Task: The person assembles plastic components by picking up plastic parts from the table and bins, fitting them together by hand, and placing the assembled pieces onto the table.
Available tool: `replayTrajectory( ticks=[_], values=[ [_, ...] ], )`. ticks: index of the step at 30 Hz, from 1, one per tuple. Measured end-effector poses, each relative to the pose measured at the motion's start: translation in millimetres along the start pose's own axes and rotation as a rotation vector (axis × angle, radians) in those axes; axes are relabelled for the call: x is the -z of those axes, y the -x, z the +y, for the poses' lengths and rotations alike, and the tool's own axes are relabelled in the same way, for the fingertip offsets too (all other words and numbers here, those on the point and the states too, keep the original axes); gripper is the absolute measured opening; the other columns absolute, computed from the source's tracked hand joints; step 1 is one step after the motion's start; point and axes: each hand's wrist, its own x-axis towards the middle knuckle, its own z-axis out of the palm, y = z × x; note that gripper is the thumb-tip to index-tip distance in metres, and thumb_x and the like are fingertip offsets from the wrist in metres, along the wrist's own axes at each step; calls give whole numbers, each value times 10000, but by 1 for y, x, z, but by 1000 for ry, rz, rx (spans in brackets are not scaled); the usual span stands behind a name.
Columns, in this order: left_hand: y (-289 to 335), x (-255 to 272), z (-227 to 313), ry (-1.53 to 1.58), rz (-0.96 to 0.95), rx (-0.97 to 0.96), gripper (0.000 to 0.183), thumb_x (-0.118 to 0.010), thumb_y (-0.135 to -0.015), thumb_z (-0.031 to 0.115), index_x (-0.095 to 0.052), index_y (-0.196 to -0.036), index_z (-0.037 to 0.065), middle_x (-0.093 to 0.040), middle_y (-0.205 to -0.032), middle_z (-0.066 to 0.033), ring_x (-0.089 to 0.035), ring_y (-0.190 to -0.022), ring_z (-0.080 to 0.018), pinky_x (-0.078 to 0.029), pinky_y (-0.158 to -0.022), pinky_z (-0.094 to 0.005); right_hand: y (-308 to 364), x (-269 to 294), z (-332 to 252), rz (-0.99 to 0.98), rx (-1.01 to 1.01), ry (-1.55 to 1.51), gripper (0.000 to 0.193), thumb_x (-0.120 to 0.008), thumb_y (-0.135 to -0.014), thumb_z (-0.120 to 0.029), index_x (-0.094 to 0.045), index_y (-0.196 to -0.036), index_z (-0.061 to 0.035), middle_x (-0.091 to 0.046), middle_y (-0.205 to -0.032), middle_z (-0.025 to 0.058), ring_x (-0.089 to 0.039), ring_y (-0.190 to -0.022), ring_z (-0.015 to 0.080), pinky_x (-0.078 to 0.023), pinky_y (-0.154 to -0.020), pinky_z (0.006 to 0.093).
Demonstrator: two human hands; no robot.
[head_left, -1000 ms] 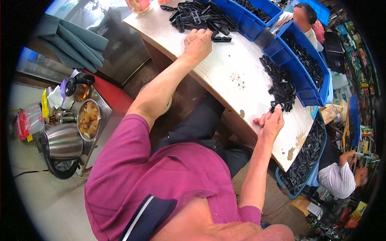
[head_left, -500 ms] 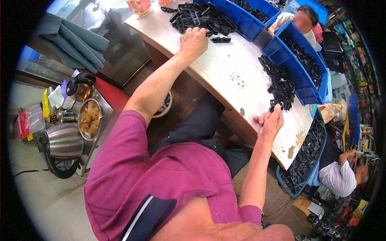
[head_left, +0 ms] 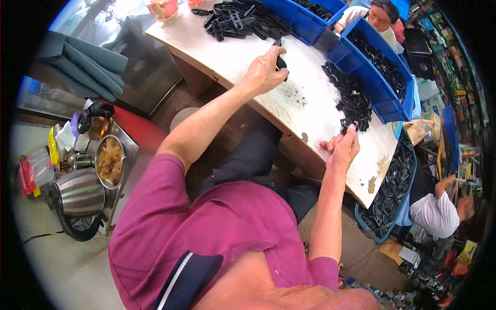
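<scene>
Across the pale, worn desk (head_left: pixel 318 101), both hands worked among small black plastic pieces. The left hand (head_left: pixel 262 73) was over the middle of the desk's near side, its thumb and fingers pinching a black piece (head_left: pixel 280 63); its grip partly hid that piece. Just beyond it spread a loose left pile (head_left: pixel 240 20) of similar pieces, near a blue bin (head_left: pixel 292 21).

The right hand (head_left: pixel 340 150) was near the desk's right end, its index finger stretched out and the other fingers curled. Its fingertips met the near end of a long right pile (head_left: pixel 354 101); whether they gripped a piece, one could not tell. This pile ran alongside a second blue bin (head_left: pixel 356 72), which held more black pieces.

Past the desk's right end stood a tub (head_left: pixel 381 239) full of black pieces. Well to the left were a steel kettle (head_left: pixel 80 191) and a bowl (head_left: pixel 123 164) of food. A co-worker (head_left: pixel 351 16) sat behind the bins.
</scene>
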Motion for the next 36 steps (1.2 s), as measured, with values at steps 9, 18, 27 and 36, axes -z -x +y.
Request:
replayTrajectory(
  ticks=[9, 18, 27, 36],
  values=[
    [40, -46, 35, -264, -195, -159, 278, -629, -903, 215, -582, -1043, -21, -657, -923, -258, -636, -900, -415, -507, -770, -445, -2, -1, 1, 23, 0, -43, 351, -480, -988, -358, -459, -757, -95, -337, -487, -18, -342, -402, 106, -506, -438, 354],
    [73, -100, 76, 679, -369, 132, 290, -574, -959, 268, -605, -990, -18, -591, -710, -36, -532, -648, -95, -444, -576, -270, -13, 4, 15, 161, 72, -34, 344, -516, -987, -351, -546, -775, -82, -445, -587, -34, -374, -430, 84, -303, -407, 239],
    [74, -105, 88, 750, -301, 347, 262, -592, -941, 241, -617, -964, -19, -583, -714, -20, -515, -645, -73, -450, -581, -244, -5, 5, 11, 102, 110, 65, 342, -518, -997, -306, -532, -757, -62, -453, -637, -26, -397, -561, 67, -330, -496, 247],
    [90, -133, 102, 615, -180, 109, 247, -611, -943, 209, -598, -932, -38, -608, -725, -144, -546, -657, -146, -468, -600, -313, -10, 18, 18, 132, 236, 92, 306, -532, -982, -264, -536, -782, -32, -482, -719, -11, -410, -675, 94, -377, -600, 274]
  ],
)
